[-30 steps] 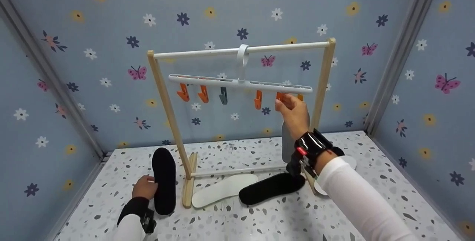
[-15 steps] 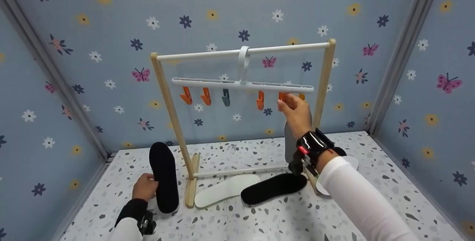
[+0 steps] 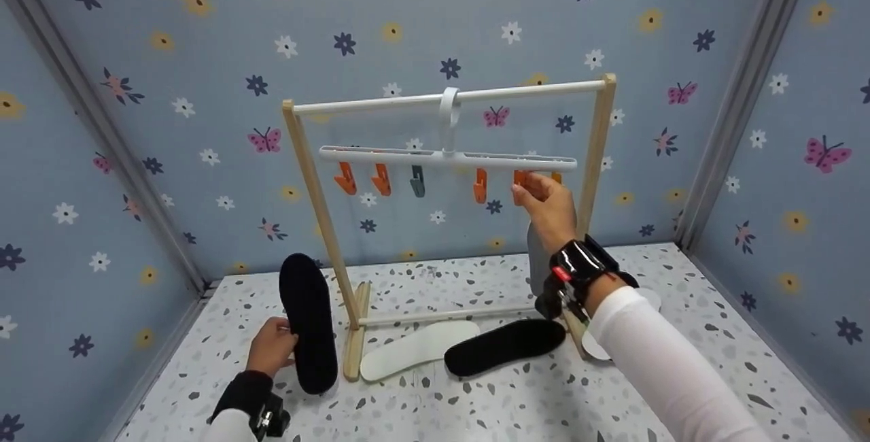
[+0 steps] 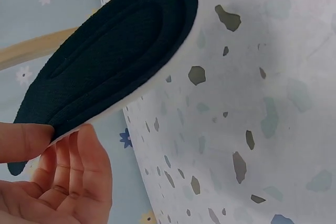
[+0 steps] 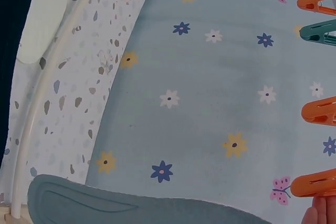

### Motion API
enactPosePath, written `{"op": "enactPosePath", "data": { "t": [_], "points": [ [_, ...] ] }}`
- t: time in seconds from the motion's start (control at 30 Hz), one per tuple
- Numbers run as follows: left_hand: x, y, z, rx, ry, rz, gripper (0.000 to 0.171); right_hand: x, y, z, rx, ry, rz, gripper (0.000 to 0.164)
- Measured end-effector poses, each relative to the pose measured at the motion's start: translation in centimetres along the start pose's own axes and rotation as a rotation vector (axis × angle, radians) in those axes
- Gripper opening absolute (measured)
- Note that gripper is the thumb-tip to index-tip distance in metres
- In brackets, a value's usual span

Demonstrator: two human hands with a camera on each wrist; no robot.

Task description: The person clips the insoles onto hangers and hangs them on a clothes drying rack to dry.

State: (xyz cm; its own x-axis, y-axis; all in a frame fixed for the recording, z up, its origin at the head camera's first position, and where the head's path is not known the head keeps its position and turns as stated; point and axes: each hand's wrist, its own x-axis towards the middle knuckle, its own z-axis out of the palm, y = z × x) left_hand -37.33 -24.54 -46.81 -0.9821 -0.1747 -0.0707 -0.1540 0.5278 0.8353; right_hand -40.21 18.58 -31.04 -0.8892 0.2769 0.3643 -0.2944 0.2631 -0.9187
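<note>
My left hand (image 3: 270, 347) pinches the long side of a black insole (image 3: 309, 326). In the left wrist view the thumb lies on the insole's dark top and the fingers curl beneath its pale underside. My right hand (image 3: 552, 209) is raised to the white hanger (image 3: 387, 156), its thumb and fingers pinching an orange clip (image 3: 518, 187) that hangs from the bar. A grey insole (image 3: 537, 262) hangs behind that hand and wrist, which partly hide it; its rounded end also shows in the right wrist view. Several other clips, including a green one (image 3: 417, 181), hang along the bar.
The hanger hooks over the top rail (image 3: 530, 91) of a wooden rack (image 3: 319, 214). A white insole (image 3: 414, 350) and another black insole (image 3: 506, 347) lie on the speckled table (image 3: 435, 404). White insoles (image 3: 595, 348) lie by the rack's right foot. Flowered walls enclose the table.
My left hand has raised the black insole slightly and its top leans further left. The right hand stays at the same orange clip. The whole head view has shifted a little.
</note>
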Motion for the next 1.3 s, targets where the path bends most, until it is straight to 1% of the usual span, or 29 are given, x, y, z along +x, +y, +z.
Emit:
{"op": "enactPosePath", "data": {
  "t": [0.3,0.5,0.67,0.8,0.9,1.1,1.3],
  "points": [
    [-0.7,0.4,0.0,-0.053,0.005,0.001,0.028,0.1,0.1,-0.2,-0.007,-0.005,-0.01,0.039],
    [-1.3,0.9,0.0,-0.065,0.0,0.03,0.025,0.0,0.1,-0.2,-0.002,-0.022,-0.008,0.04],
    [-2.0,1.6,0.5,-0.082,-0.019,0.053,0.024,-0.1,0.0,-0.3,-0.024,-0.019,-0.004,0.042],
    [-2.5,2.2,1.0,-0.089,-0.033,0.061,0.022,-0.2,0.0,-0.1,-0.015,-0.015,-0.004,0.041],
    [-2.7,2.6,1.5,-0.091,-0.042,0.081,0.021,-0.1,0.0,-0.1,-0.009,-0.005,-0.002,0.039],
    [-3.0,3.2,2.3,-0.099,-0.045,0.104,0.018,0.0,0.1,0.1,0.011,0.001,-0.03,0.033],
    [-3.3,4.1,3.2,-0.109,-0.063,0.12,0.016,0.0,-0.1,0.0,-0.018,-0.015,-0.01,0.035]
  ]
}}
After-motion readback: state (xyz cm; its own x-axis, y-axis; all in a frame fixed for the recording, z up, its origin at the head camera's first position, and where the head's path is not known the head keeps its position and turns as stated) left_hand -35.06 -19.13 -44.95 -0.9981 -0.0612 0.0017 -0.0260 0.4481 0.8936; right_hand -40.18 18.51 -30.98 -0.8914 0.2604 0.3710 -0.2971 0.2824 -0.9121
